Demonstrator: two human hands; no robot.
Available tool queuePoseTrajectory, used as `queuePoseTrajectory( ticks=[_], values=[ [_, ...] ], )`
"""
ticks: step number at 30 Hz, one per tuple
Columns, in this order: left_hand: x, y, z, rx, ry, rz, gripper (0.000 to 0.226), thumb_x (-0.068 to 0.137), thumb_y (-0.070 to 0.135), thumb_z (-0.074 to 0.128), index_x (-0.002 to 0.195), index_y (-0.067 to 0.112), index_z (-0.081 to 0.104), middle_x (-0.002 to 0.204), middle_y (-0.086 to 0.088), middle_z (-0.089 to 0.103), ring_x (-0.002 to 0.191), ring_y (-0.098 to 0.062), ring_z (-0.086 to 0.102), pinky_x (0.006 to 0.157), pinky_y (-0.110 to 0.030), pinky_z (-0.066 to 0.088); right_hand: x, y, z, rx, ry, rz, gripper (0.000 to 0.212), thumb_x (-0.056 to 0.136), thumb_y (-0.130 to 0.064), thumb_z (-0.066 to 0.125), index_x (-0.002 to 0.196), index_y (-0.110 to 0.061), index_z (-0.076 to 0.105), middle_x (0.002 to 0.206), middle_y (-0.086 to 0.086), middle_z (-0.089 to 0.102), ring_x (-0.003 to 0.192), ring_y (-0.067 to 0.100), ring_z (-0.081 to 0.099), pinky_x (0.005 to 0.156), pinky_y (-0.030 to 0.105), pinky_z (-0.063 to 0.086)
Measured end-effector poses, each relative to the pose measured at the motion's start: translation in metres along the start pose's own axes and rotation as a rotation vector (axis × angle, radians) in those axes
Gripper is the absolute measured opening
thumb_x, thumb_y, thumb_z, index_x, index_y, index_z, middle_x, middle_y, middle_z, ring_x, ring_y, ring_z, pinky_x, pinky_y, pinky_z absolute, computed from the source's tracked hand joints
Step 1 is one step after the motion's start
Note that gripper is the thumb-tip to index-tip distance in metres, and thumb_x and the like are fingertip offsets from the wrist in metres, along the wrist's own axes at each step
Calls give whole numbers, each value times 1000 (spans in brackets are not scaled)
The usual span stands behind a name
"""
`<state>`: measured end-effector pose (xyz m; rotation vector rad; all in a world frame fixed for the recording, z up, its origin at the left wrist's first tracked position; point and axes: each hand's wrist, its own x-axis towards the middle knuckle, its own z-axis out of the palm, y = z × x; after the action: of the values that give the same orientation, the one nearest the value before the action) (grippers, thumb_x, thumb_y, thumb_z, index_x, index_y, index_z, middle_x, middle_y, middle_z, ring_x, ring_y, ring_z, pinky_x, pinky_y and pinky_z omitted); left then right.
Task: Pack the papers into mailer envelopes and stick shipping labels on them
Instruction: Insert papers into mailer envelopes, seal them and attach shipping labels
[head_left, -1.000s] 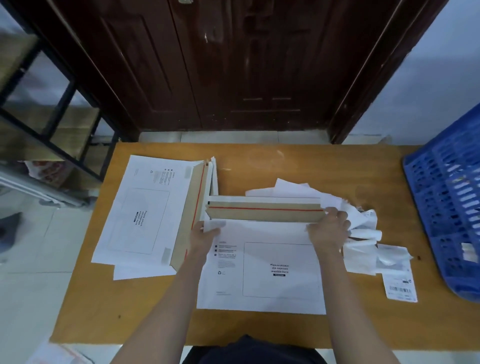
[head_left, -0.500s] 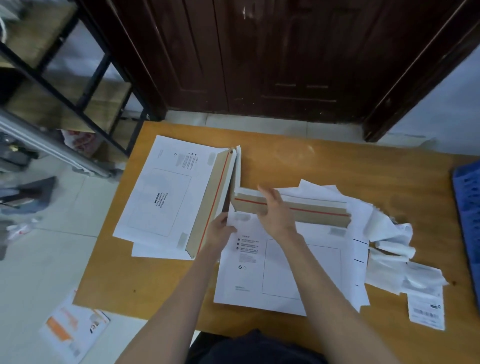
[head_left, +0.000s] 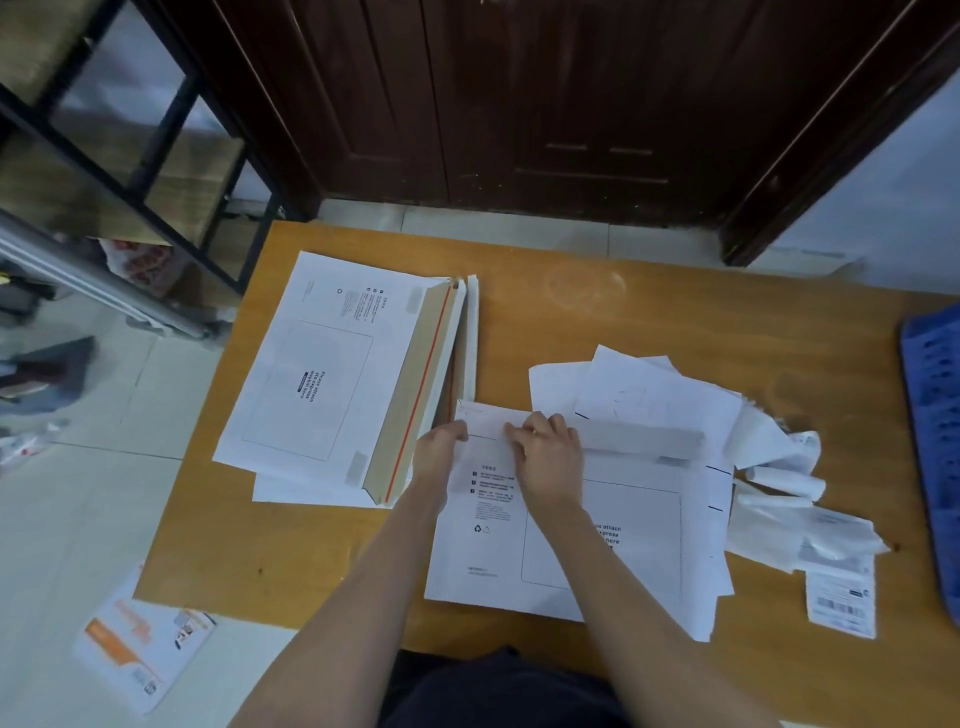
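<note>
A white mailer envelope (head_left: 597, 551) lies flat on the wooden table (head_left: 623, 296) in front of me, printed side up. Its flap (head_left: 644, 437) is folded down over the top edge, white side showing. My left hand (head_left: 439, 452) grips the envelope's top left corner. My right hand (head_left: 548, 457) sits beside it, fingers bent and pinching the flap's left end. Loose white papers (head_left: 649, 389) stick out from behind the envelope. A printed shipping label (head_left: 841, 605) lies at the right front.
A stack of mailers (head_left: 317, 374) with a raised brown flap (head_left: 415, 395) lies at the left. Crumpled label backing strips (head_left: 789, 509) litter the right. A blue plastic crate (head_left: 935, 441) stands at the right edge. A leaflet (head_left: 140, 649) lies on the floor.
The flap, upright with its brown side and red strip showing, now lies folded down. My right hand slid from the flap's right end to its left end, beside my left hand.
</note>
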<state>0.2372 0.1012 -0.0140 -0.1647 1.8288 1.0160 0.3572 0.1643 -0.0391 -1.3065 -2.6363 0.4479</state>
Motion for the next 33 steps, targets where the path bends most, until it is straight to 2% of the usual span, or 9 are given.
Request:
queuePoseTrajectory(
  ticks=[6, 12, 15, 18, 21, 23, 26, 29, 33],
  values=[
    [10, -2, 10, 158, 122, 65, 21, 76, 30, 79, 68, 18, 63, 73, -4, 67, 62, -19, 61, 54, -24, 48, -16, 3, 7, 64, -29, -15, 60, 51, 14, 69, 105, -10, 70, 90, 7, 59, 74, 30, 57, 61, 34, 49],
    [12, -4, 13, 184, 173, 62, 17, 77, 24, 78, 71, 16, 65, 73, -5, 66, 66, -25, 63, 65, -34, 55, -15, 4, 3, 224, -42, 66, 44, 71, 9, 59, 110, -11, 68, 99, 6, 60, 84, 29, 58, 71, 36, 47],
    [12, -1, 13, 226, 174, 105, 18, 79, 27, 75, 86, 11, 70, 83, -7, 70, 70, -23, 63, 63, -31, 54, -16, 18, -5, 407, 43, 274, 32, 82, 1, 52, 110, -11, 63, 105, 4, 57, 89, 24, 57, 75, 36, 49],
    [5, 3, 19, 384, 243, 254, 35, 81, 28, 71, 110, 11, 60, 105, -5, 67, 87, -24, 62, 74, -34, 54, -18, 44, -16, 446, 189, 531, 22, 86, -6, 54, 106, -11, 60, 101, 3, 54, 82, 23, 56, 71, 34, 49],
    [-6, 0, 26, 702, 357, 525, 71, 71, 27, 77, 129, 10, 38, 128, -5, 46, 112, -25, 51, 84, -34, 48, -19, 72, -24, 419, 282, 719, 12, 85, -7, 57, 96, -9, 61, 96, 5, 56, 80, 29, 58, 72, 39, 48],
    [-11, -5, 30, 986, 404, 696, 82, 69, 29, 76, 137, 13, 33, 138, -9, 35, 125, -27, 37, 101, -35, 39, -21, 86, -29, 418, 320, 824, 7, 83, -8, 60, 90, -10, 63, 90, 4, 62, 82, 29, 60, 76, 42, 49],
    [-17, -14, 42, 1189, 292, 922, 80, 75, 35, 73, 143, 18, 34, 149, -12, 31, 138, -33, 29, 113, -44, 27, -24, 101, -36, 498, 370, 983, 6, 84, -18, 62, 88, -14, 63, 85, 2, 67, 83, 26, 64, 77, 38, 50],
    [-25, -26, 65, 1314, -4, 1160, 80, 83, 35, 65, 150, 21, 25, 159, -8, 17, 146, -30, 14, 118, -46, 16, -26, 110, -43, 531, 408, 1061, 7, 84, -18, 63, 89, -13, 65, 88, 6, 65, 86, 28, 62, 72, 31, 45],
    [-38, -47, 107, 1590, -255, 1329, 94, 79, 43, 68, 153, 16, 16, 161, -8, 3, 148, -28, 4, 119, -46, 6, -35, 116, -42, 142, 469, 672, 20, 76, -2, 61, 92, -11, 69, 99, 14, 59, 94, 37, 52, 74, 40, 41]
  ],
)
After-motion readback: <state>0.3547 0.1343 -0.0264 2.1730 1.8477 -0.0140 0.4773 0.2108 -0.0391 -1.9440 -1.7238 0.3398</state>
